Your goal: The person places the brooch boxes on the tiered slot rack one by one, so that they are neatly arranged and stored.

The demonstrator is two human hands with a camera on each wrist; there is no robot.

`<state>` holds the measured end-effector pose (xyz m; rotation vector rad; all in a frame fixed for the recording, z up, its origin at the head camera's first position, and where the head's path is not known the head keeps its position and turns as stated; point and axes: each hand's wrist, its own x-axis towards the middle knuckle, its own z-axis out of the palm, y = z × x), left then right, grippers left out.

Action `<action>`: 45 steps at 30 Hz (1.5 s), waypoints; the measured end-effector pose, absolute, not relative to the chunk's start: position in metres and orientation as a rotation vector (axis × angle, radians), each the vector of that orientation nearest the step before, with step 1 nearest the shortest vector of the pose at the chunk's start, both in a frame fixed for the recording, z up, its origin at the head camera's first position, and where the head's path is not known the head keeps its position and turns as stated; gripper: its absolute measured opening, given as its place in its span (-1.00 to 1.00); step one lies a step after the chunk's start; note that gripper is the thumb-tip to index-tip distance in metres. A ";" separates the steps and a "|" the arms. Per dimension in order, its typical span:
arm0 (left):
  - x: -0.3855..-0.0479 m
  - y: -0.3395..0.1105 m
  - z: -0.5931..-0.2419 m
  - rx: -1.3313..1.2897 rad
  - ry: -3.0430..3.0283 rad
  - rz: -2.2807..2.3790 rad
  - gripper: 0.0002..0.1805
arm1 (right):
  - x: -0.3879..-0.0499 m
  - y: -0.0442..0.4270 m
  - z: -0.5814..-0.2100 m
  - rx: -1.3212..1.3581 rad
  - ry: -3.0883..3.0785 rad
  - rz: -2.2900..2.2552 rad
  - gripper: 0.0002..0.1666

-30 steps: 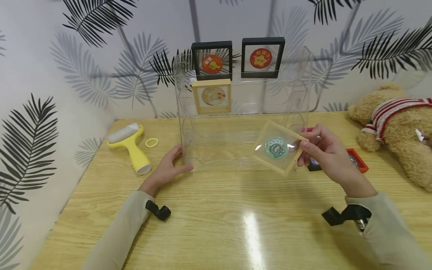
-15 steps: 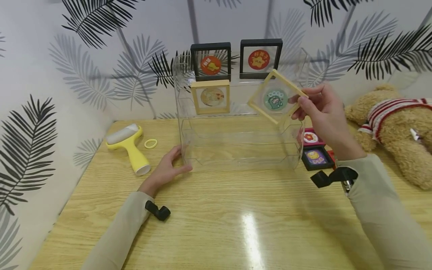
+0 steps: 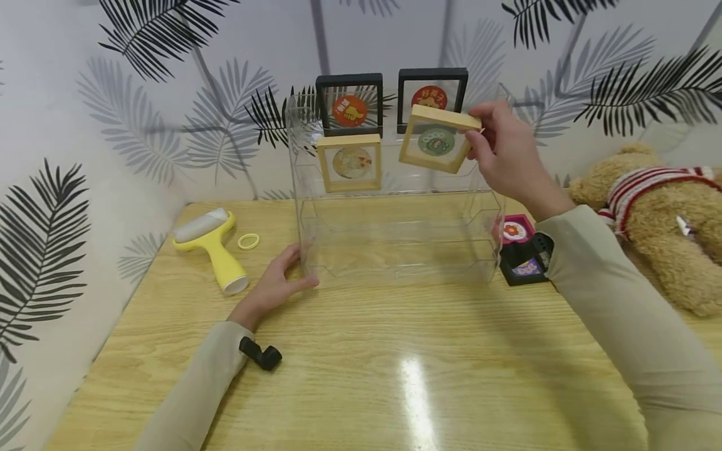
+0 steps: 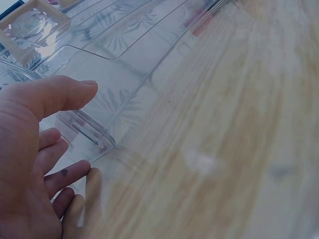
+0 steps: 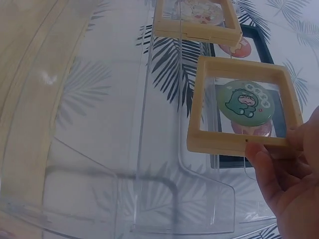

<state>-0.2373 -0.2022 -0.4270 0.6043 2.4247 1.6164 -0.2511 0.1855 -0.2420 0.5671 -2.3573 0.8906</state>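
Pinches green-badge frame (image 3: 436,141) in right hand (image 3: 502,147) and rests left hand (image 3: 275,280), fingers apart, beside clear rack (image 3: 395,270), with three shelved frames (image 3: 352,162) and loose frames (image 3: 516,229) not yet up.

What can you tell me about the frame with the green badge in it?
The pale yellow frame is square, with thick sides that look plastic or wooden and a see-through middle. In it sits a round green badge with a cartoon figure. The right hand pinches its edge, holding it slightly tilted in front of the right-hand black frame; whether it touches the clear stand is unclear.
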 end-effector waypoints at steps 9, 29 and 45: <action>-0.238 -0.202 -0.428 0.604 2.411 1.644 -0.16 | -0.259 0.179 -0.237 0.628 -2.376 0.653 -0.70; -0.239 -0.199 -0.424 0.599 2.430 1.606 -0.15 | -0.254 0.190 -0.241 0.516 -2.381 0.695 -0.69; -0.238 -0.204 -0.427 0.579 2.433 1.588 -0.15 | -0.239 0.264 -0.272 0.123 -2.486 0.787 -0.65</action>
